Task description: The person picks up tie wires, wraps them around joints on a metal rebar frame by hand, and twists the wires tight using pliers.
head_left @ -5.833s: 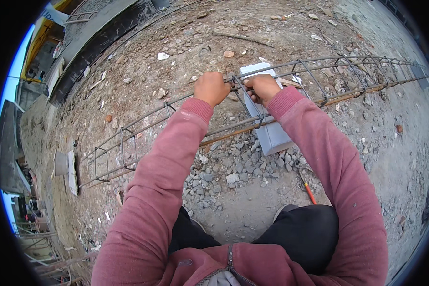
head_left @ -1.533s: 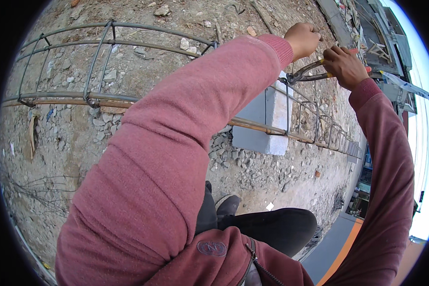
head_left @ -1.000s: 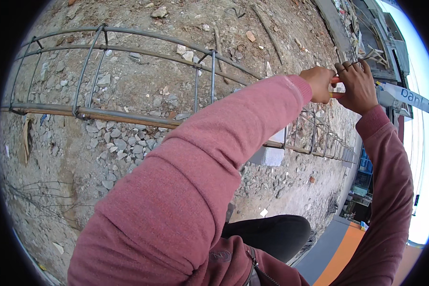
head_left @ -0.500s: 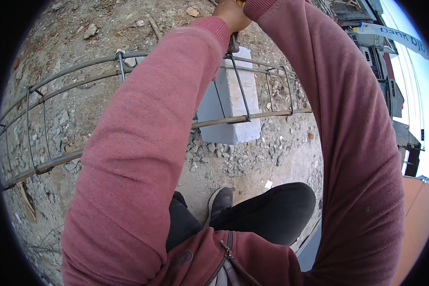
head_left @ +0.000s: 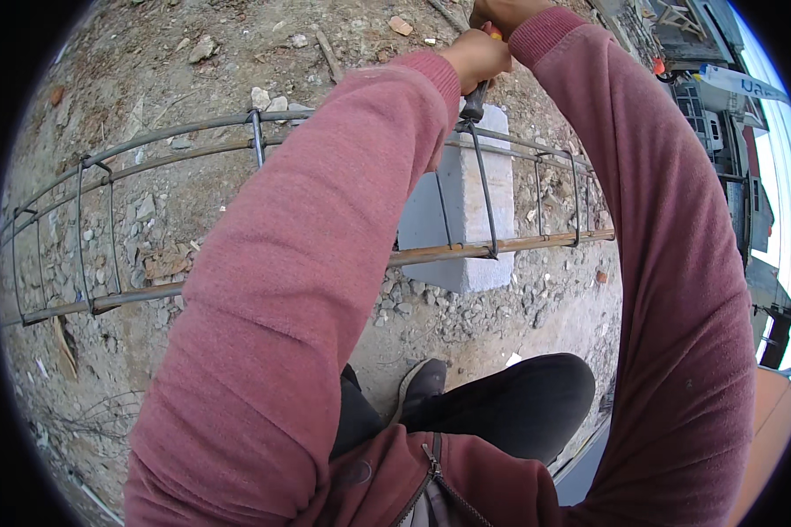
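Note:
My left hand (head_left: 476, 58) is closed round a dark metal tool (head_left: 475, 104) that looks like pincers, with a bit of red and yellow on its handle. The tool's dark end meets the steel rebar cage (head_left: 453, 252) where a bent stirrup crosses the far upper bar. Just beyond, at the top edge, my right hand (head_left: 508, 10) is closed by the coloured handle. Its fingers are partly cut off by the frame and hidden behind the left hand. A pale grey-white block (head_left: 488, 206) stands under the cage, directly below the tool.
The cage stretches left and right across stony ground (head_left: 228, 79) with rubble and small rocks. My shoe (head_left: 424, 382) and bent knee are on the near side. Buildings (head_left: 721, 123) and a pale banner (head_left: 738, 83) stand at the right.
The whole view has shifted, so the cage, block and arms sit lower and farther right. More of both hands and the tool now shows. The tool's end remains at the same cage joint.

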The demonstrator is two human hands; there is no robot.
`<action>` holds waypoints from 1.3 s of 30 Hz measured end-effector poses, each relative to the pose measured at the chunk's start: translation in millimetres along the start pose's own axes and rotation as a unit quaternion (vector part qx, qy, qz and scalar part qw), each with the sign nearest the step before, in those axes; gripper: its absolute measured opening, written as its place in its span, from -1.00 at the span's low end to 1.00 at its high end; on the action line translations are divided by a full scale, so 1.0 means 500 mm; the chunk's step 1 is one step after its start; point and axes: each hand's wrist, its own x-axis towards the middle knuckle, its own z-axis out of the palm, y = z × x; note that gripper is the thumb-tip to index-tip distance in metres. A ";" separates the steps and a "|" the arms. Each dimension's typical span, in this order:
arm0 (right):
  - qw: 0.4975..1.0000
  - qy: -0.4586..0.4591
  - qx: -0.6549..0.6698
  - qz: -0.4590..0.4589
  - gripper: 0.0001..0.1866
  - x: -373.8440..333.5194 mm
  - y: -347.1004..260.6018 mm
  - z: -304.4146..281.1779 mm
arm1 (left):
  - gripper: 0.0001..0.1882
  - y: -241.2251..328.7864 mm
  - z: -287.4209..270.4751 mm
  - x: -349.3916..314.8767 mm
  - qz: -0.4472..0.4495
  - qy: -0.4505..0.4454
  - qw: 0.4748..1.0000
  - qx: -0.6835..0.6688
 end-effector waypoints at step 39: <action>0.973 -0.028 -0.217 0.071 -0.91 -0.209 -0.104 -0.269 | -0.63 0.185 0.127 -0.269 0.299 0.125 0.928 0.186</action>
